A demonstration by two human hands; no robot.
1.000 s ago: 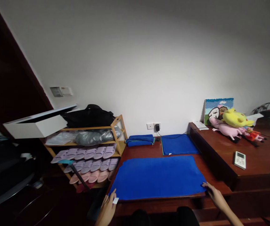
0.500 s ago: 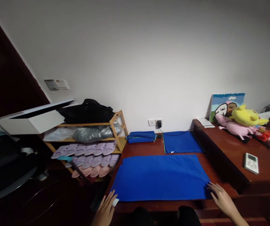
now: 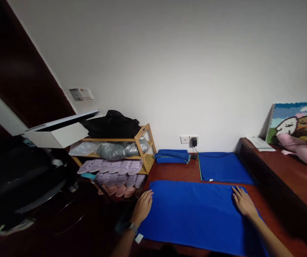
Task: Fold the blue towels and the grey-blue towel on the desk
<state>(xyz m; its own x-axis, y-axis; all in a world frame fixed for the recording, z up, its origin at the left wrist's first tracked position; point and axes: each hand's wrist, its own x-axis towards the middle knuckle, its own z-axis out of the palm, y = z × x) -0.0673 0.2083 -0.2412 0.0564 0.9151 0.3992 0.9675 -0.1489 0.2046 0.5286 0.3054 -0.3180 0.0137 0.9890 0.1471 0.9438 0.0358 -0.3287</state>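
Note:
A blue towel (image 3: 193, 214) lies spread out on the reddish-brown wooden table (image 3: 174, 174), a white tag at its near left corner. My left hand (image 3: 143, 206), with a watch on the wrist, rests at the towel's left edge near the far corner, fingers stretched out. On the towel's far right part lies my right hand (image 3: 243, 200), palm down with fingers extended. Neither hand grips anything. Behind the spread towel, a folded blue towel (image 3: 224, 167) lies flat at the right, and a rolled blue towel (image 3: 172, 156) sits at the left against the wall.
A black plug (image 3: 194, 142) in the wall socket has a cable running right. To the right stands a higher wooden surface (image 3: 290, 178) with a pink plush toy (image 3: 303, 151) and a dog picture (image 3: 298, 123). At left is a wooden rack (image 3: 144, 142) holding slippers and a black bag (image 3: 112, 125).
Both hands have moved from the towel's near corners toward its far edge. My view has turned a little left, and the towel still lies spread.

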